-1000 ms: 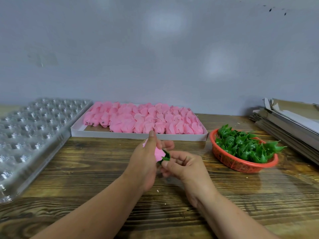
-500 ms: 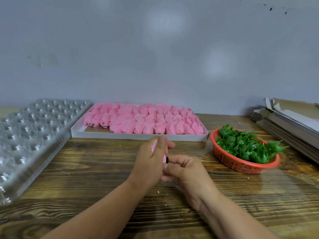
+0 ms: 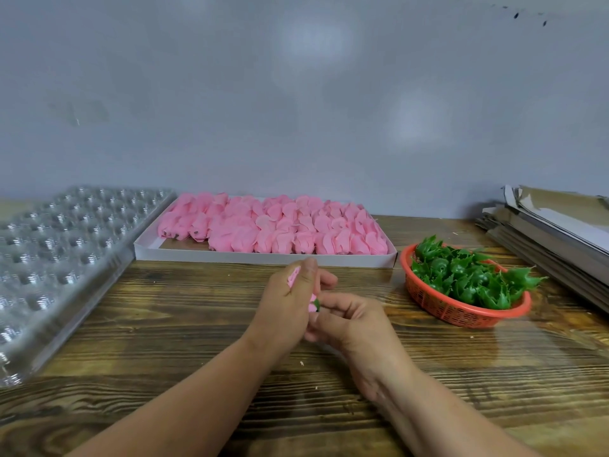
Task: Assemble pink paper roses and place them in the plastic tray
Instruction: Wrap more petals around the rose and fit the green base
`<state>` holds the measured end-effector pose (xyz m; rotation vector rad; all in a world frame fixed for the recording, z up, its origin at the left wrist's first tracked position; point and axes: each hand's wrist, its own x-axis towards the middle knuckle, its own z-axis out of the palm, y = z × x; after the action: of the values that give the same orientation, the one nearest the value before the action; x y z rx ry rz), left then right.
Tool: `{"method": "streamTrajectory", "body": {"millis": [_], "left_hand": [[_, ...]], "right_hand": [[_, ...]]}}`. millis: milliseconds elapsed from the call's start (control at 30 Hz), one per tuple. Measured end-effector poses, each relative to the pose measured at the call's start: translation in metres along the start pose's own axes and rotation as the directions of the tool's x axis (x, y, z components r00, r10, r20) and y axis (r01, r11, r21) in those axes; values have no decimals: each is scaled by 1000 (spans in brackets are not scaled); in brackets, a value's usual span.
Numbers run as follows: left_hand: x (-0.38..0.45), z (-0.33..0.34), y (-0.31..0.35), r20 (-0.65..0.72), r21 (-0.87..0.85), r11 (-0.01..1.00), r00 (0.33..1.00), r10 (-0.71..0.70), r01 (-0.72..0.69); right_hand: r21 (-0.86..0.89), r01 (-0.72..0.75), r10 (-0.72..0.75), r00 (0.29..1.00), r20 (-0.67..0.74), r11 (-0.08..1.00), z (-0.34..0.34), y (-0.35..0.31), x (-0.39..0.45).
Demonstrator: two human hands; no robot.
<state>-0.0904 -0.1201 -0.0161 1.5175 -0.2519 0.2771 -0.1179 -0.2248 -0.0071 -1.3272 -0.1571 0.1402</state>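
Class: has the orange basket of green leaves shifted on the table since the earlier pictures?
No. The orange basket sits in the same spot beside the white box.

On the wooden table (image 3: 164, 324), the two hands met at the centre, the left hand (image 3: 286, 303) touching the right hand (image 3: 354, 321). The flat box of petals (image 3: 263, 255) lay at twelve o'clock behind them. The plastic tray (image 3: 59, 258) sat at nine to ten o'clock. The basket of sepals (image 3: 461, 308) stood at two o'clock, with stacked cardboard (image 3: 553, 235) beyond it, further right.
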Motion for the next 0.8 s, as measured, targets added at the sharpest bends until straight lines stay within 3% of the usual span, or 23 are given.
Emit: {"method": "streamTrajectory", "body": {"millis": [133,367,533,633,733,800], "left_hand": [[1,2,-3,-22,-7,1000,999,30,-30],[-1,1,-4,67,18,997,995,78,-80],[-1,-5,-3,167,94,995,986,28,-44],[0,-10,0,221,260,959,974,57,-115],[5,-14,2,194,542,816,975,110,-200],[6,-16,2,191,634,741,973,129,-222]], "right_hand": [[68,-40,37,999,38,997,-2,0,1],[122,-99,91,993,70,988,-7,-3,4],[110,-85,85,996,9,990,-10,-4,6],[104,-81,84,996,-28,991,-16,-6,9],[80,-51,57,996,-74,996,-18,-8,10],[50,-21,26,995,-101,999,-18,-9,10]]}}
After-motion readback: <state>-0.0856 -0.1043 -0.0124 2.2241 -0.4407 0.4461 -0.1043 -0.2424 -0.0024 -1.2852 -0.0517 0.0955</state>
